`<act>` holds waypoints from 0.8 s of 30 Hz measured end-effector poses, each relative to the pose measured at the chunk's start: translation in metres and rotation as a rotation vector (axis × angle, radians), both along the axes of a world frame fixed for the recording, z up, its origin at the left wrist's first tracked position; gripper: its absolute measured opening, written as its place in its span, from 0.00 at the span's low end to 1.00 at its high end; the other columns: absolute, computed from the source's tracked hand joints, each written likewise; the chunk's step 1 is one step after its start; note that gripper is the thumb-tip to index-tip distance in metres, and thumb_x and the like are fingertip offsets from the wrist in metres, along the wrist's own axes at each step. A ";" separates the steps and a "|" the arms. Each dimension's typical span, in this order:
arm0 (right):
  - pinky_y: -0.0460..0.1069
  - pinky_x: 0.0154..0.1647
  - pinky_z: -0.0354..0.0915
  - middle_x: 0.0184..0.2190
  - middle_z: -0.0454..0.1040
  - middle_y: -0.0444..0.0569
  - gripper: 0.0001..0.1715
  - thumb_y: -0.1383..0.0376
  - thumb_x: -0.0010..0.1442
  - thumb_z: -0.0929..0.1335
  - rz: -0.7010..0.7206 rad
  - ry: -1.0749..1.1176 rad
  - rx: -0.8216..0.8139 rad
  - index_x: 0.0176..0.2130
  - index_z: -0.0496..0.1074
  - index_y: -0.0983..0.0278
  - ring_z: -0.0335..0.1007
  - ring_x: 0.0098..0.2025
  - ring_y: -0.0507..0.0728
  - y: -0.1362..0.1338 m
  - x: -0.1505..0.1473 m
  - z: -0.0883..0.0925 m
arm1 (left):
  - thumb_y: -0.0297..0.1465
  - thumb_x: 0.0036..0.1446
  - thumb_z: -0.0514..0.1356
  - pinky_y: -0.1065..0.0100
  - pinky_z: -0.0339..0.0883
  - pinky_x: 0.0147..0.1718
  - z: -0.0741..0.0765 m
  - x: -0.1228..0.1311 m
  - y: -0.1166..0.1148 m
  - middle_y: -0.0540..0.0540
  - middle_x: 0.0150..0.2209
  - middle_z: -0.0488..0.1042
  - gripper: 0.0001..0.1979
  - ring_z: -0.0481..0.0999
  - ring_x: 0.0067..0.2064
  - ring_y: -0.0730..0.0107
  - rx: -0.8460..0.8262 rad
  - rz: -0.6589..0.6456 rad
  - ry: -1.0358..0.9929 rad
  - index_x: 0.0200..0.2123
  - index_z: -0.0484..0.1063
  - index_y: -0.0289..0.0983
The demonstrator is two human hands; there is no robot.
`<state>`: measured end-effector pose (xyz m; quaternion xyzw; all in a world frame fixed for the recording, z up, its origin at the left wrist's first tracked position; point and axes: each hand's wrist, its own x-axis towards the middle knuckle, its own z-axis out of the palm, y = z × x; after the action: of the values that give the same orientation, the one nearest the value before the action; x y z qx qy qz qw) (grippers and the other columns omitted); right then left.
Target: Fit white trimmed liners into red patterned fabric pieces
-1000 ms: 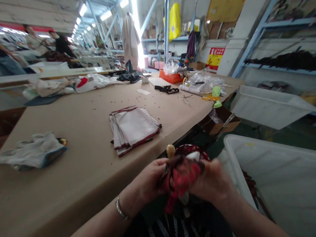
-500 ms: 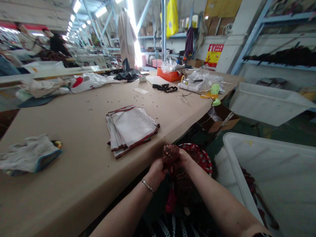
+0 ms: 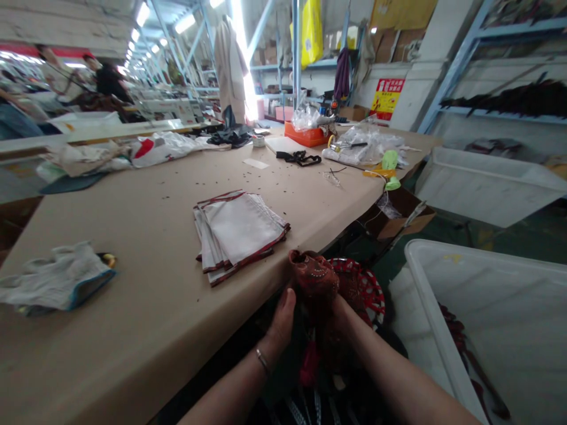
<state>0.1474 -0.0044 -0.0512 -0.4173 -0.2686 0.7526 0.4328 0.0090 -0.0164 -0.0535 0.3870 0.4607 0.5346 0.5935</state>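
Note:
A reddish-brown patterned cloth piece [image 3: 314, 277], dotted with pale spots, is bunched up at the table's front edge. My right hand [image 3: 340, 310] holds it from the right; its fingers are hidden in and behind the folds. Just left of the cloth, my left hand [image 3: 281, 321] has its thumb stretched upward and holds nothing visible; its other fingers are partly hidden. On the table, close to the hands, lies a stack of white fabric squares [image 3: 243, 227] with dark red edges.
A red openwork basket [image 3: 374, 289] with brown cloth sits below the table edge. On the right stands a large white bin [image 3: 425, 295]. A work glove [image 3: 62, 277] lies on the brown-covered table [image 3: 146, 236]. An orange tray [image 3: 305, 136] stands farther back. People work at far left.
My left hand has come off the cloth and dropped slightly, thumb now raised. The cloth has opened out from a tight bunch into a larger, taller shape over my right hand.

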 end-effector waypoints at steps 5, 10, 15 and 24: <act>0.46 0.33 0.68 0.22 0.75 0.46 0.18 0.59 0.62 0.60 0.069 0.017 -0.036 0.33 0.74 0.67 0.74 0.29 0.54 0.025 -0.001 0.020 | 0.35 0.43 0.68 0.62 0.63 0.55 0.059 -0.005 0.018 0.43 0.53 0.73 0.32 0.71 0.54 0.58 0.234 -0.021 0.097 0.53 0.67 0.38; 0.53 0.40 0.71 0.28 0.78 0.52 0.13 0.60 0.55 0.65 0.091 -0.122 -0.082 0.33 0.74 0.66 0.76 0.32 0.58 0.042 0.002 -0.010 | 0.36 0.41 0.67 0.62 0.70 0.43 0.055 -0.012 0.011 0.47 0.31 0.79 0.13 0.76 0.35 0.62 0.067 0.147 0.201 0.31 0.76 0.34; 0.59 0.48 0.68 0.36 0.78 0.53 0.18 0.53 0.54 0.66 -0.023 -0.382 0.012 0.38 0.74 0.63 0.75 0.43 0.62 0.026 0.020 -0.035 | 0.38 0.38 0.68 0.62 0.70 0.40 0.026 -0.032 -0.021 0.47 0.30 0.79 0.16 0.77 0.36 0.60 -0.036 0.221 0.223 0.31 0.77 0.35; 0.55 0.52 0.65 0.47 0.75 0.52 0.27 0.52 0.55 0.68 -0.085 -0.653 0.735 0.51 0.70 0.63 0.70 0.49 0.61 -0.002 0.023 0.017 | 0.33 0.47 0.65 0.69 0.70 0.36 0.074 -0.026 -0.012 0.49 0.31 0.78 0.09 0.74 0.33 0.68 0.220 0.035 0.393 0.33 0.76 0.35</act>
<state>0.1700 -0.0064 -0.0338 -0.4617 -0.6208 0.4194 0.4750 -0.0175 -0.0284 0.0208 0.5381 0.5129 0.5062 0.4372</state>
